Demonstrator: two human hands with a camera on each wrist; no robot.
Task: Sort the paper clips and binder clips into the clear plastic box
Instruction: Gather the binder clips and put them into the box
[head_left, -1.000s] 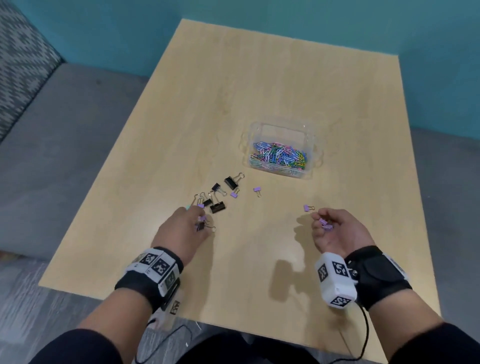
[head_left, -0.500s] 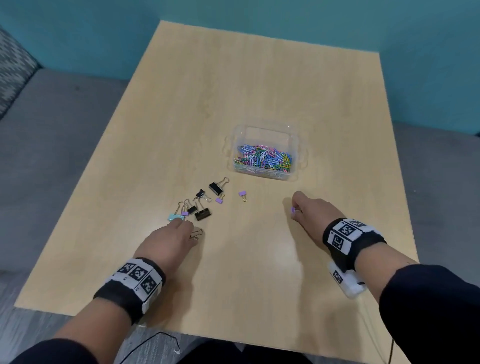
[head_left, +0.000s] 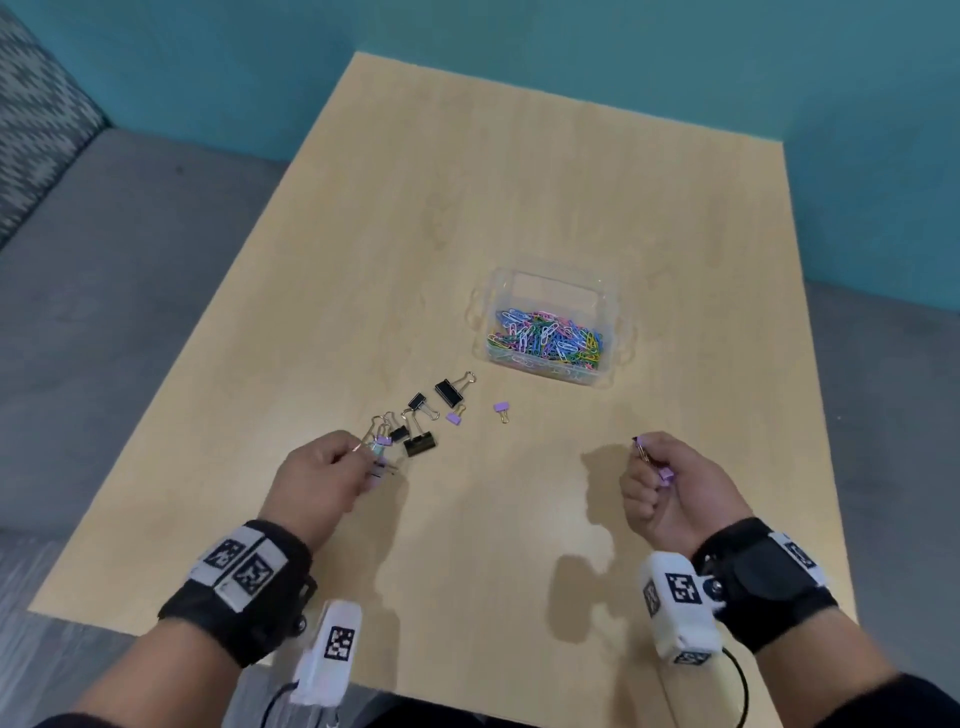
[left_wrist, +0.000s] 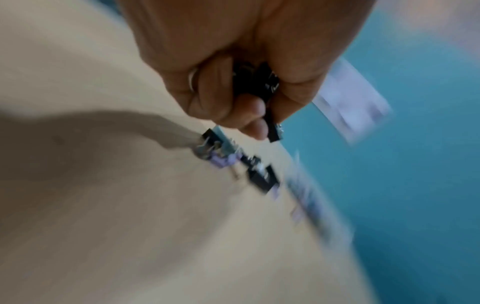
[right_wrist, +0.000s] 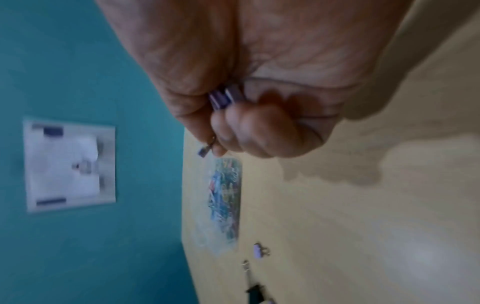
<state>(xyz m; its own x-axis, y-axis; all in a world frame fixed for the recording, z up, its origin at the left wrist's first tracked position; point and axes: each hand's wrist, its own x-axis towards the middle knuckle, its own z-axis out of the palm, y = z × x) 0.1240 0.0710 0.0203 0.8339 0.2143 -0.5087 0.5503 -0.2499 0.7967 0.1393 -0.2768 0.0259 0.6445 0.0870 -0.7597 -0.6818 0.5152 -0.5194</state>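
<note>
One clear plastic box (head_left: 613, 312) holding coloured paper clips (head_left: 545, 340), too many to count. Loose on the surface (head_left: 467, 208): four black binder clips (head_left: 449, 393), three purple binder clips (head_left: 501, 408).

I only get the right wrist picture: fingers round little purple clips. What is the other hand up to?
Observer: The left hand grips black clips beside a loose heap of clips on the table.
Operator: Any black ones in the box yet?
Observer: None that I see; the clear box shows only coloured paper clips, heaped in its near half.
Operator: Is my hand over it?
Observer: No, the right hand, with its purple clips, is nearer the person than the box.
</note>
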